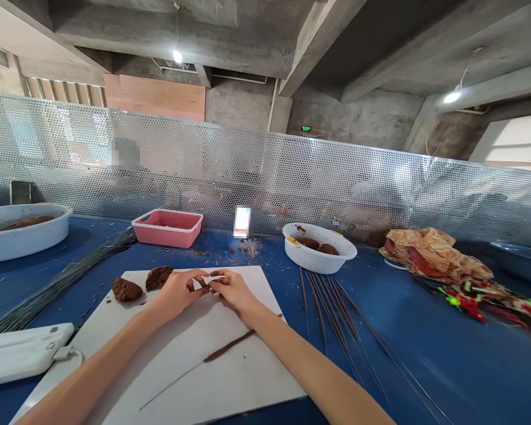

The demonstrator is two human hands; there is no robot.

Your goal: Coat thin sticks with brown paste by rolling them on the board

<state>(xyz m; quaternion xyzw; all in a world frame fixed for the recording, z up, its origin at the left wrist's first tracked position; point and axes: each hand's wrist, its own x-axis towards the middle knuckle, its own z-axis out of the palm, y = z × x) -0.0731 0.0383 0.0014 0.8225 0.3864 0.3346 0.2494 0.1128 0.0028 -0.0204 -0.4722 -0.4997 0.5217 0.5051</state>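
Note:
My left hand (181,290) and my right hand (230,289) meet fingertip to fingertip above the white board (168,348). Both are closed in a pinch, and the fingertips look dark. A tiny dark bit seems to be between them, too small to name. Just left of my left hand, two lumps of brown clay-like paste lie on the board: one lump (126,290) and a second lump (159,277). Below my hands rests a thin wire (172,388) whose upper part wears a brown paste coating (230,347); my right forearm partly covers it.
Right of the board lie several coated wires (331,307). A white basin (321,254) holds brown lumps; a pink basket (168,229) stands further left. Bare wires (71,274), a white power bank (26,351) and another basin (30,236) line the left. Perforated metal (265,177) screens the back.

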